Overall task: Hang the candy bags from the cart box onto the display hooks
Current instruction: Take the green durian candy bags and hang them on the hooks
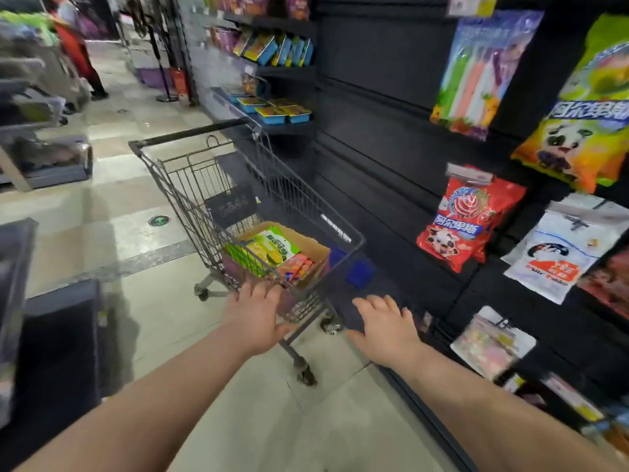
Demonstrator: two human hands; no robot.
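A wire shopping cart (190, 185) stands in the aisle with an open cardboard box (313, 248) inside. The box holds green-yellow candy bags (272, 248) and orange-red bags (296, 267). My left hand (255, 315) reaches out with fingers spread at the cart's near end, just short of the box, holding nothing. My right hand (386, 330) is stretched forward beside the cart, fingers straight, also holding nothing. On the dark display wall to the right hang a red candy bag (466, 219), a white bag (565, 253) and a green-orange panda bag (585, 131).
A striped purple bag (480, 73) hangs higher up; a pale bag (493, 345) hangs low. Shelves with blue trays (282, 114) lie beyond the cart. A person in red (78, 49) stands far down the aisle. Dark bins (58, 335) flank the left.
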